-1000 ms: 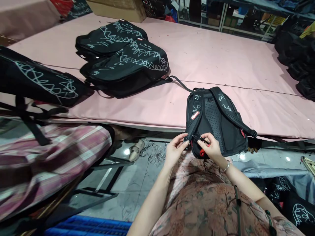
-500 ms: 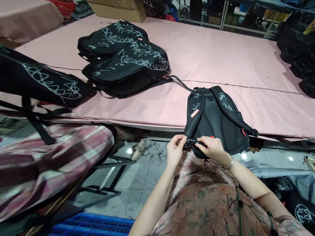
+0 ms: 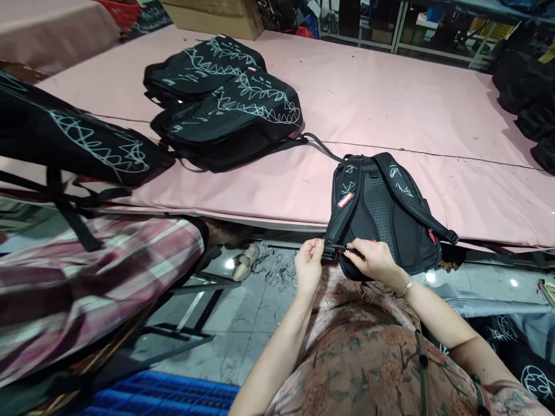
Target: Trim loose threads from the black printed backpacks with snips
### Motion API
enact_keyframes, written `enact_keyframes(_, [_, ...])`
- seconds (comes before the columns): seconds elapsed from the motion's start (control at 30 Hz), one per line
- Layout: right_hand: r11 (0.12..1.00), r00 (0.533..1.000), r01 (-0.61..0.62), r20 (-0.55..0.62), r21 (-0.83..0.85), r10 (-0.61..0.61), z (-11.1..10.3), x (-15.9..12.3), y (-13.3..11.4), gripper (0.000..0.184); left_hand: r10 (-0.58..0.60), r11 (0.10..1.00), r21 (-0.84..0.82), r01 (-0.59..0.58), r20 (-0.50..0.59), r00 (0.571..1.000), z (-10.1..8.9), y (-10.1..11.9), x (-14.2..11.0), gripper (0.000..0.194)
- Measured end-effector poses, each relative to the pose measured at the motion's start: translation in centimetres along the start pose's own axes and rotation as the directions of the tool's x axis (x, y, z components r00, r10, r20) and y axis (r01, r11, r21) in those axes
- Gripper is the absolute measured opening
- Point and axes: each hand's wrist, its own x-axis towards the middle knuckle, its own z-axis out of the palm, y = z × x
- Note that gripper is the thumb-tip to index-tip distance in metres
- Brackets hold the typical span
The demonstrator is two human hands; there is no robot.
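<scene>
A black backpack [image 3: 377, 196] leans on the table's front edge, its straps and mesh back panel facing up. My left hand [image 3: 309, 264] is closed, pinching the lower end of the left shoulder strap [image 3: 346, 199] beside its black buckle [image 3: 328, 251]. My right hand [image 3: 373, 259] is wrapped round a slim dark tool with a thin tip, which looks like thread snips [image 3: 348, 249]. The tip points left at the strap by the buckle. My fingers hide most of the tool. The right shoulder strap [image 3: 405, 188] hangs loose over the bag's side.
More black backpacks [image 3: 234, 115] with white scribbled patterns lie on the pink-covered table [image 3: 373, 92]. Another bag [image 3: 87, 138] is at left, by a seated person in plaid [image 3: 130, 260]. A cardboard box [image 3: 217, 14] stands behind. Dark bags [image 3: 524, 104] are piled at right.
My left hand's fingers have shifted slightly at the strap end, and the buckle shows more. My right hand keeps its hold on the tool. The view has shifted a little.
</scene>
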Motion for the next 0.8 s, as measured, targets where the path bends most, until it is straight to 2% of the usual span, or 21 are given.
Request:
enact_keyframes(0.3, [0.992, 0.994, 0.085, 0.07, -0.095, -0.078, -0.4, 1.6, -0.1, 0.021, -0.023, 0.998, -0.052, 0.024, 0.038, 0.999, -0.1, 0.1, 0.0, 0.024])
enact_keyframes(0.43, [0.982, 0.987, 0.142, 0.094, -0.123, -0.131, -0.4, 1.8, -0.2, 0.022, -0.095, 0.993, -0.063, 0.098, 0.047, 0.994, 0.0, 0.5, -0.2, 0.028])
enact_keyframes(0.5, [0.979, 0.986, 0.162, 0.072, -0.125, -0.154, -0.3, 1.4, -0.2, 0.022, -0.127, 0.99, -0.062, 0.13, 0.052, 0.991, 0.2, 0.7, -0.6, 0.03])
enact_keyframes(0.63, [0.98, 0.983, 0.182, 0.005, -0.078, -0.182, 0.2, 0.7, 0.6, 0.025, -0.122, 0.989, -0.078, 0.122, 0.01, 0.992, 0.5, 0.2, -1.0, 0.035])
enact_keyframes(0.7, [0.986, 0.986, 0.164, -0.002, -0.012, -0.164, 0.7, 0.3, 1.3, 0.026, -0.116, 0.989, -0.098, 0.115, -0.005, 0.993, 0.4, -0.3, -0.8, 0.038])
enact_keyframes(0.8, [0.988, 1.0, 0.006, -0.018, 0.153, -0.003, 1.4, -0.3, 2.3, 0.031, -0.092, 0.986, -0.14, 0.087, -0.031, 0.995, 0.2, -0.9, -0.4, 0.044])
